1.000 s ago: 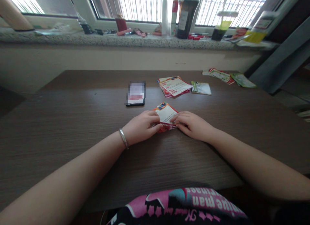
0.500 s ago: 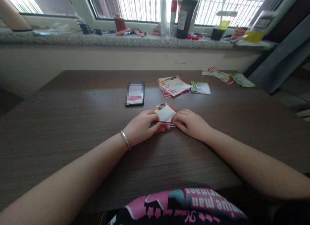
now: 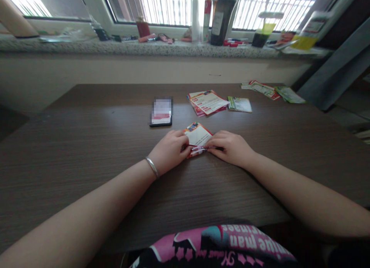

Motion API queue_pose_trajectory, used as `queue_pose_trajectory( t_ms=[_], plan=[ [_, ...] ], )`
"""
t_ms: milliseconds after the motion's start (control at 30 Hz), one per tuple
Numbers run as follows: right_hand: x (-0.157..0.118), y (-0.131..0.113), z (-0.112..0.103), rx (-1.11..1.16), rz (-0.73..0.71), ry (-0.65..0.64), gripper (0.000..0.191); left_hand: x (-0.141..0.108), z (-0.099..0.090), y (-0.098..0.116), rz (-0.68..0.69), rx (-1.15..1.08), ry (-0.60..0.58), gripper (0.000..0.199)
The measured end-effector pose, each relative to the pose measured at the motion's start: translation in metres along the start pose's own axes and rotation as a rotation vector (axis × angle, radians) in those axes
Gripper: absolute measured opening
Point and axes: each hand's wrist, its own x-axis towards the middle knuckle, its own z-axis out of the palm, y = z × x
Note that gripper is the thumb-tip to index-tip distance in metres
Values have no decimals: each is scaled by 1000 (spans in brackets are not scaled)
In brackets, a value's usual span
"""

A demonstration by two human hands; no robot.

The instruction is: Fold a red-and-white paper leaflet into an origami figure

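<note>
A printed paper leaflet [image 3: 197, 134], white with red and orange edges, lies on the brown table in front of me. Its near edge is turned up into a narrow fold. My left hand [image 3: 170, 150] is closed on the left end of that fold, thumb at the near side. At the right end, my right hand [image 3: 229, 148] pinches the same fold between thumb and fingers. Parts of the paper are hidden under the fingers of both hands.
A phone [image 3: 161, 112] lies beyond my left hand. Behind the leaflet are a stack of similar leaflets [image 3: 208, 102] and a smaller green-and-white stack [image 3: 240, 104]. More papers [image 3: 289, 94] lie at the far right. Bottles [image 3: 222, 19] stand on the windowsill [image 3: 115, 48].
The near edge of the leaflet has lifted and turned up between my fingers. Both hands have shifted only slightly, the right one a little to the right.
</note>
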Motion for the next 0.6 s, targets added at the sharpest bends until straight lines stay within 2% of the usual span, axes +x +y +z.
queue_pose_trajectory(
  t_ms=[233,600],
  plan=[
    [2,0,3,-83,-47,-5,24,-1,3,-1,-77,-31,67,18],
    [2,3,4,-164,-77,-20,27,-2,-1,-1,-96,89,16,19]
  ],
)
